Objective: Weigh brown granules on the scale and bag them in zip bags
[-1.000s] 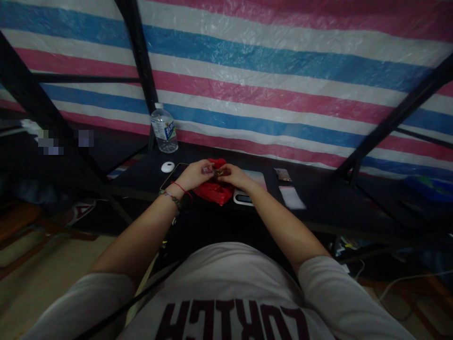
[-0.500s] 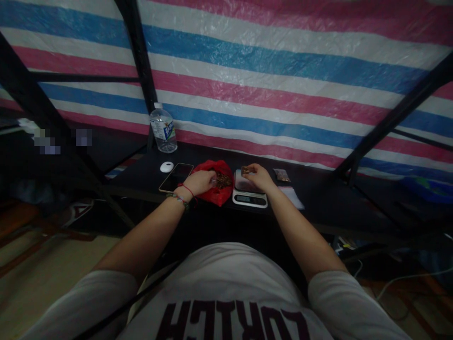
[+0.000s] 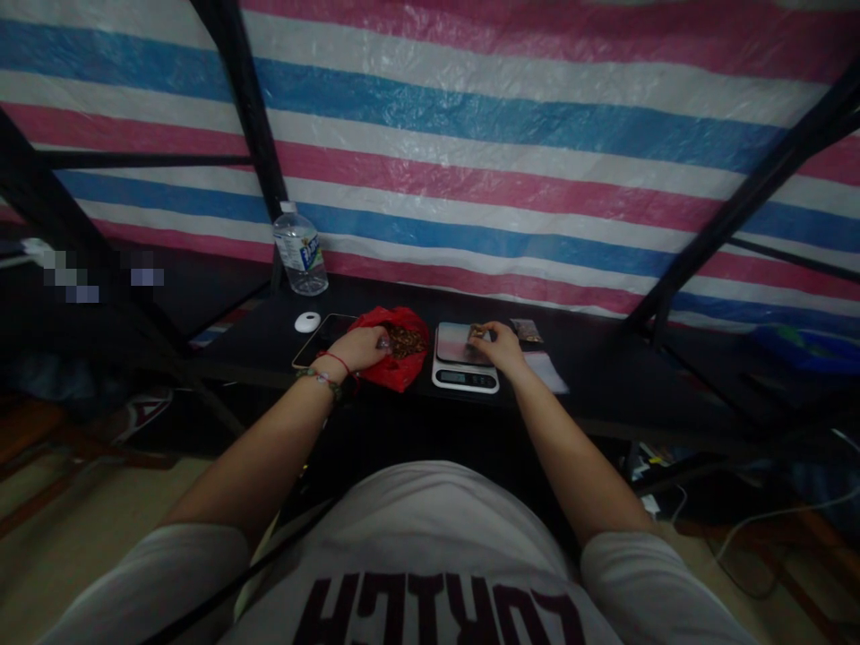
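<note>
Pinching a small brown clump (image 3: 476, 331), the right hand (image 3: 501, 345) hangs over a white scale (image 3: 454, 354), the left hand (image 3: 358, 348) gripping something shiny (image 3: 383, 342)

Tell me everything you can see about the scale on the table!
The digital scale has a white body and a flat, silvery, metal-looking plate. A dark strip along its near edge holds a display, too small to read, and what look like buttons. It lies flat on the black table, just right of the open red plastic bag. The right hand holds something small and brown over the plate's right side; I can't tell whether either touches it.
</note>
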{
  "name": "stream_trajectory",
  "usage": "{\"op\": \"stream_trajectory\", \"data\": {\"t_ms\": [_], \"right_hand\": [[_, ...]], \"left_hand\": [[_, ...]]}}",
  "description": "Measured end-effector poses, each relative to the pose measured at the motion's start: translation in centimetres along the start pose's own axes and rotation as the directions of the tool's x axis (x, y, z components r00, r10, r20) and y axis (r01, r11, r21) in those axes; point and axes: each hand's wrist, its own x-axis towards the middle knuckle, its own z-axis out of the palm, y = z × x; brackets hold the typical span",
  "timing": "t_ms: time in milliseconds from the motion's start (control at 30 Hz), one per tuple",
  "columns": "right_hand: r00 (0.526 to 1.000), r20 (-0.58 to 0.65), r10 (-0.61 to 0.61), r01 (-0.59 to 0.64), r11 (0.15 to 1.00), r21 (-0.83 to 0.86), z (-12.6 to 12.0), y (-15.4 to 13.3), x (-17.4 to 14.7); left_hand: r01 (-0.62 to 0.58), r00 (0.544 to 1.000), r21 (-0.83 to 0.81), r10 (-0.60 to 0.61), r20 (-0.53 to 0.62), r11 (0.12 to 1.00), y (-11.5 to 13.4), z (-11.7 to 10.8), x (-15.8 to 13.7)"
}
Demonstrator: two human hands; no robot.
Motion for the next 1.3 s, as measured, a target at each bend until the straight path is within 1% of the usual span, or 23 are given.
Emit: {"op": "stream_trajectory", "data": {"t_ms": [167, 333, 433, 533, 633, 733, 867, 967, 1033, 1167, 1233, 1300], "right_hand": [[1.0, 0.003, -0.021, 0.021, 1.0, 0.005, -0.2, -0.1, -0.3], [1.0, -0.003, -0.026, 0.026, 1.0, -0.016, -0.4, -0.1, -0.3], [0.999, -0.019, -0.044, 0.044, 0.999, -0.014, -0.4, 0.0, -0.3], [0.997, -0.013, -0.073, 0.073, 0.997, -0.014, -0.1, 0.1, -0.5], [0.997, -0.011, -0.076, 0.076, 0.997, -0.014, 0.4, 0.4, -0.6], [0.994, -0.056, -0.09, 0.092, 0.995, 0.033, 0.4, 0.5, -0.6], [0.979, -0.158, -0.127, 0.144, 0.985, 0.1, -0.8, 0.6, -0.7], [0.97, -0.188, -0.154, 0.177, 0.978, 0.113, -2.1, 0.7, -1.0], [0.968, -0.197, -0.155, 0.179, 0.977, 0.112, -2.9, 0.7, -1.2], [0.969, -0.206, -0.139, 0.168, 0.977, 0.13, -3.9, 0.7, -1.4], [0.97, -0.201, -0.134, 0.164, 0.976, 0.145, -4.0, 0.8, -1.5], [0.973, -0.193, -0.127, 0.159, 0.975, 0.158, -4.1, 0.9, -1.5]], "left_hand": [[0.007, 1.0, -0.013, -0.007, 0.017, 1.0, -0.4, -0.5, -0.1], [-0.039, 0.997, -0.063, 0.043, 0.057, 0.997, -0.3, -0.8, -0.1], [-0.04, 0.995, -0.094, 0.049, 0.088, 0.995, -0.6, -0.6, 0.1], [-0.044, 0.995, -0.115, 0.054, 0.089, 0.992, -0.9, -0.4, 0.2], [-0.053, 0.994, -0.111, 0.063, 0.089, 0.992, -1.0, -0.2, 0.3], [-0.053, 0.996, -0.08, 0.059, 0.066, 0.995, -0.7, 0.0, 0.3], [-0.056, 0.998, -0.024, 0.056, -0.005, 0.998, -0.4, 0.1, 0.4], [-0.061, 0.997, -0.014, 0.06, -0.04, 0.998, -0.6, -0.2, 0.4], [-0.073, 0.997, -0.035, 0.073, -0.009, 0.997, -0.9, -0.6, 0.3], [-0.075, 0.99, -0.057, 0.082, 0.117, 0.996, -1.2, -0.8, 0.0], [-0.065, 0.99, -0.041, 0.07, 0.125, 0.997, -1.1, -0.6, 0.0], [-0.063, 0.993, -0.02, 0.064, 0.097, 0.998, -0.9, -0.2, 0.0]]}}
